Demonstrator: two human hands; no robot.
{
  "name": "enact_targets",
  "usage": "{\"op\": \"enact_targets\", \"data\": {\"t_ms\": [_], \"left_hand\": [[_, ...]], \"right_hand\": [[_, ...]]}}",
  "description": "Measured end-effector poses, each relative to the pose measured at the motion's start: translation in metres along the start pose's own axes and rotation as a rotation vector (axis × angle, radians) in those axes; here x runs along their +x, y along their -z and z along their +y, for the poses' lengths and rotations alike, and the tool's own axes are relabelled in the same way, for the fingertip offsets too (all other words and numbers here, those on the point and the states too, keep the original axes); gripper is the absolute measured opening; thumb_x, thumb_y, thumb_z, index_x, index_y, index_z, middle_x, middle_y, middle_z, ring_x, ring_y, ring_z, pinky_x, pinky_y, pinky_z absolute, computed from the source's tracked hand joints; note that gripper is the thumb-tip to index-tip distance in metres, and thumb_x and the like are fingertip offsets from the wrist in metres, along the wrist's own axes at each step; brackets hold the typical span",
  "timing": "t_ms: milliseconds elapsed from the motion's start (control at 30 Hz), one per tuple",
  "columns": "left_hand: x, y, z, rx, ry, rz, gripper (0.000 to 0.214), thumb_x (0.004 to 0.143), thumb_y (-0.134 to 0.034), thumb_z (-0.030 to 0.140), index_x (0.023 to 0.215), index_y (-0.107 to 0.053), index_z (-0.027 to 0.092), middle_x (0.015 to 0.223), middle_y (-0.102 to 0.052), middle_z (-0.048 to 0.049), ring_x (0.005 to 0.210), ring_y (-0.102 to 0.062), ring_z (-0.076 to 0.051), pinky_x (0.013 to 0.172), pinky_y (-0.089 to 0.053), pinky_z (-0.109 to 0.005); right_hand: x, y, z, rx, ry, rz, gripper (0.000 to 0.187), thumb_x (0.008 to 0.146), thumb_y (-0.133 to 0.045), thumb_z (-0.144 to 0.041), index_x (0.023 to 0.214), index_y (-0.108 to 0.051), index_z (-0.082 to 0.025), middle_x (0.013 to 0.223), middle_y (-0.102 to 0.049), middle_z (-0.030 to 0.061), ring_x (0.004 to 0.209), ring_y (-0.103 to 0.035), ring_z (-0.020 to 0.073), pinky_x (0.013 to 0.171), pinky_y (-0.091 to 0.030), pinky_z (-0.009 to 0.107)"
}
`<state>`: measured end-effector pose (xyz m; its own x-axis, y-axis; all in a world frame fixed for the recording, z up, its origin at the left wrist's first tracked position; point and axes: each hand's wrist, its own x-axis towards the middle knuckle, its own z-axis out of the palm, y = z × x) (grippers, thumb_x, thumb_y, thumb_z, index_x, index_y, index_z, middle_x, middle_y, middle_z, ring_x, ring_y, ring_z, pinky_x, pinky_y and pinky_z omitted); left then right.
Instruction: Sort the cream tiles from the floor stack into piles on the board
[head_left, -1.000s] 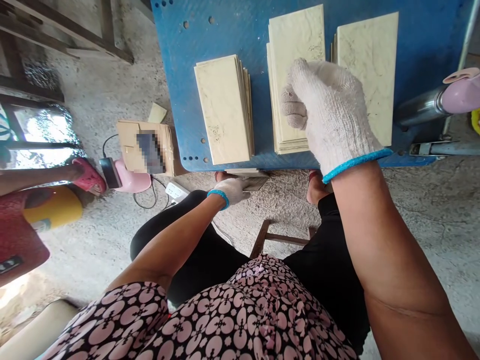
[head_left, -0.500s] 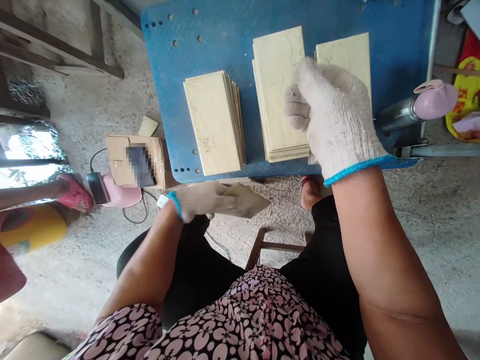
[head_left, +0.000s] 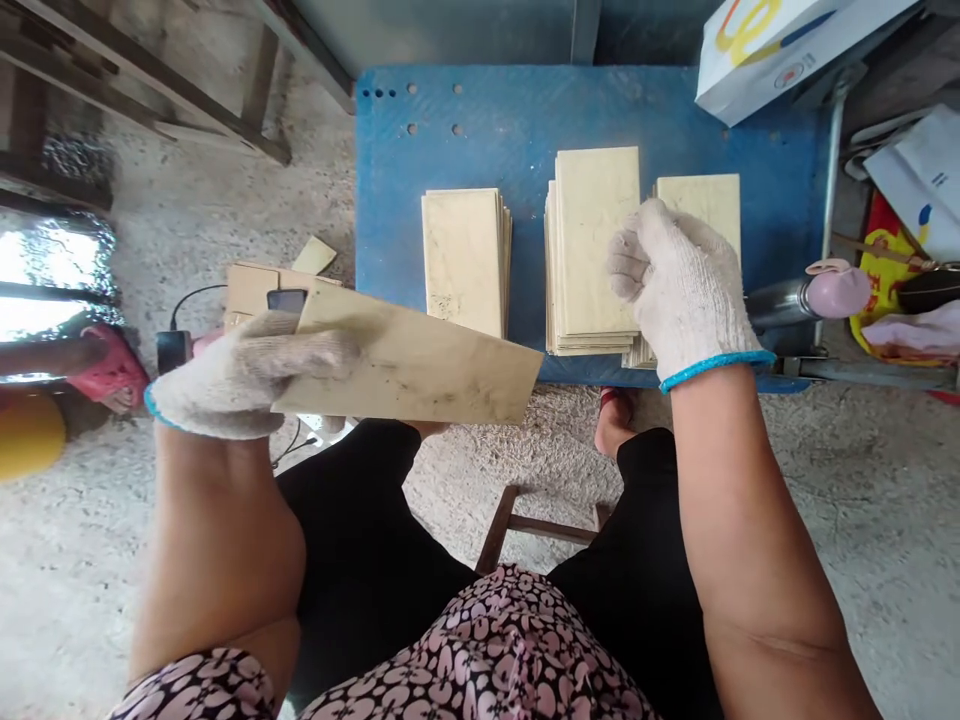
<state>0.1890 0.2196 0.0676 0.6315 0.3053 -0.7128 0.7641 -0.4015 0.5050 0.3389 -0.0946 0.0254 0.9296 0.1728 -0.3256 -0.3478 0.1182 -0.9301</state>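
Observation:
My left hand (head_left: 251, 375), in a white knitted glove with a blue cuff, is closed on one end of a thin pale rectangular board (head_left: 420, 360) with dark smudges. The board slants in front of the blue table's near edge and hides part of the left stack of boards (head_left: 461, 255). Over the right side of the table, my right hand (head_left: 682, 280), gloved alike, is curled closed; what its fingers hold, if anything, is hidden. It is beside the middle stack of boards (head_left: 596, 240) and covers part of the right stack of boards (head_left: 709, 200).
The blue table (head_left: 525, 110) carries the stacks. A steel flask with a pink lid (head_left: 832, 290) is at its right edge, and a white bag (head_left: 780, 50) at the far right corner. A cardboard box (head_left: 247, 285) is on the left; a wooden stool (head_left: 499, 525) shows between my legs.
My left hand has moved left and come up, turning the board so its broad face shows. My right hand stays closed near the same stacks. The whole view has shifted, showing more beyond the table.

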Motion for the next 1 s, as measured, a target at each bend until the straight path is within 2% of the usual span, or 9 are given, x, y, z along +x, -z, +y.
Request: {"op": "enact_targets", "data": {"t_ms": [100, 200, 300, 367, 467, 567, 767, 900, 1000], "left_hand": [[-0.001, -0.002, 0.004, -0.255, 0.049, 0.106, 0.04, 0.069, -0.065, 0.043, 0.106, -0.072, 0.03, 0.063, -0.067, 0.0008, 0.051, -0.062, -0.025, 0.042, -0.051, -0.038], [0.006, -0.007, 0.007, -0.375, 0.049, 0.254, 0.041, 0.074, -0.063, 0.048, 0.113, -0.069, 0.035, 0.081, -0.075, 0.0018, 0.077, -0.071, -0.032, 0.048, -0.056, -0.04], [0.018, -0.019, 0.012, -0.624, -0.049, 0.183, 0.04, 0.083, -0.061, 0.049, 0.119, -0.067, 0.033, 0.099, -0.076, 0.0019, 0.112, -0.066, -0.033, 0.057, -0.062, -0.035], [0.025, -0.032, 0.018, -0.82, -0.15, 0.137, 0.036, 0.091, -0.057, 0.039, 0.125, -0.064, 0.029, 0.113, -0.073, 0.0031, 0.123, -0.06, -0.03, 0.064, -0.063, -0.031], [0.035, -0.055, 0.024, -1.07, -0.238, 0.124, 0.031, 0.099, -0.048, 0.026, 0.126, -0.064, 0.026, 0.126, -0.068, 0.0048, 0.124, -0.059, -0.025, 0.07, -0.064, -0.028], [0.041, -0.077, 0.021, -1.234, -0.236, 0.138, 0.032, 0.1, -0.049, 0.028, 0.128, -0.064, 0.024, 0.119, -0.071, 0.0, 0.117, -0.064, -0.023, 0.076, -0.064, -0.029], [0.045, -0.106, -0.001, -1.338, -0.114, 0.056, 0.039, 0.098, -0.055, 0.033, 0.136, -0.059, 0.025, 0.116, -0.071, -0.0058, 0.119, -0.063, -0.029, 0.08, -0.064, -0.037], [0.044, -0.114, -0.003, -1.36, -0.083, 0.094, 0.04, 0.097, -0.057, 0.035, 0.136, -0.058, 0.027, 0.121, -0.069, -0.0059, 0.124, -0.06, -0.03, 0.088, -0.062, -0.042], [0.044, -0.118, 0.002, -1.372, -0.093, 0.129, 0.039, 0.097, -0.059, 0.034, 0.136, -0.058, 0.032, 0.123, -0.069, -0.0031, 0.127, -0.057, -0.028, 0.094, -0.059, -0.045]], "right_hand": [[-0.003, -0.002, -0.005, 0.041, -0.002, 0.041, 0.045, 0.073, -0.076, -0.061, 0.069, -0.049, -0.025, 0.066, -0.055, -0.0009, 0.063, -0.056, 0.0161, 0.05, -0.035, 0.028], [-0.007, -0.006, -0.009, 0.067, -0.018, 0.054, 0.043, 0.072, -0.079, -0.056, 0.067, -0.05, -0.025, 0.066, -0.055, -0.0012, 0.061, -0.055, 0.0148, 0.049, -0.034, 0.026], [-0.009, -0.011, -0.009, 0.074, -0.007, 0.072, 0.041, 0.074, -0.078, -0.056, 0.067, -0.052, -0.024, 0.064, -0.054, -0.0016, 0.059, -0.054, 0.0137, 0.047, -0.033, 0.025], [-0.008, -0.013, -0.008, 0.085, -0.006, 0.084, 0.04, 0.074, -0.077, -0.056, 0.068, -0.054, -0.023, 0.063, -0.054, -0.0017, 0.058, -0.053, 0.0127, 0.047, -0.033, 0.025], [-0.007, -0.014, -0.006, 0.096, -0.005, 0.091, 0.042, 0.075, -0.077, -0.056, 0.067, -0.053, -0.023, 0.062, -0.053, -0.0024, 0.058, -0.053, 0.0119, 0.046, -0.034, 0.024], [-0.003, -0.01, -0.003, 0.077, -0.009, 0.057, 0.041, 0.077, -0.075, -0.057, 0.068, -0.053, -0.024, 0.061, -0.054, -0.0024, 0.059, -0.057, 0.0139, 0.047, -0.036, 0.025], [-0.003, -0.007, -0.002, 0.084, -0.03, 0.039, 0.039, 0.077, -0.075, -0.058, 0.071, -0.056, -0.025, 0.063, -0.058, -0.0022, 0.06, -0.061, 0.0148, 0.046, -0.041, 0.025], [-0.006, -0.013, -0.006, 0.106, -0.013, 0.088, 0.041, 0.076, -0.077, -0.057, 0.07, -0.055, -0.023, 0.061, -0.057, -0.0037, 0.057, -0.058, 0.0115, 0.045, -0.039, 0.022], [-0.005, -0.014, -0.004, 0.086, -0.027, 0.062, 0.038, 0.077, -0.076, -0.055, 0.072, -0.056, -0.024, 0.063, -0.058, -0.003, 0.06, -0.06, 0.013, 0.046, -0.041, 0.023]]}}
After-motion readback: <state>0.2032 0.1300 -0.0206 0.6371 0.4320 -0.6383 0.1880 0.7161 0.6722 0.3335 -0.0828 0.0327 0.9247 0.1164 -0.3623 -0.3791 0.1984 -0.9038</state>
